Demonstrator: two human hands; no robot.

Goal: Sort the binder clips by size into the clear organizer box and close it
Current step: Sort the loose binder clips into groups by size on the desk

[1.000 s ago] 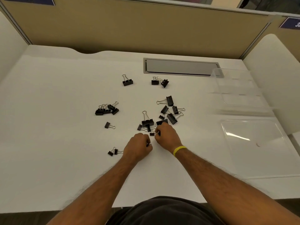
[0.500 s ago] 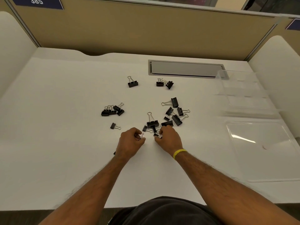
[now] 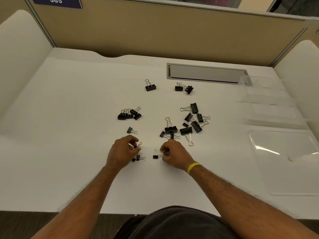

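Several black binder clips lie scattered on the white desk (image 3: 72, 152): a cluster of mixed sizes (image 3: 193, 121) at centre right, a small group (image 3: 129, 114) to the left, others farther back (image 3: 150, 87). My left hand (image 3: 123, 152) pinches a small binder clip (image 3: 138, 145) between its fingers, just above two small clips (image 3: 138, 158) on the desk. My right hand (image 3: 174, 155) grips another small clip (image 3: 166, 153), with a small clip (image 3: 155, 155) standing beside it. The clear organizer box (image 3: 271, 104) stands open at the right, its lid (image 3: 286, 157) flat in front.
A grey cable hatch (image 3: 206, 73) is set into the desk at the back. Tan partition walls (image 3: 155, 31) and white side panels (image 3: 17, 49) enclose the desk. A yellow band circles my right wrist.
Both hands have drawn apart and back toward me, each with a small clip. A small clip now stands on the desk left of my right hand. The camera tilted slightly.
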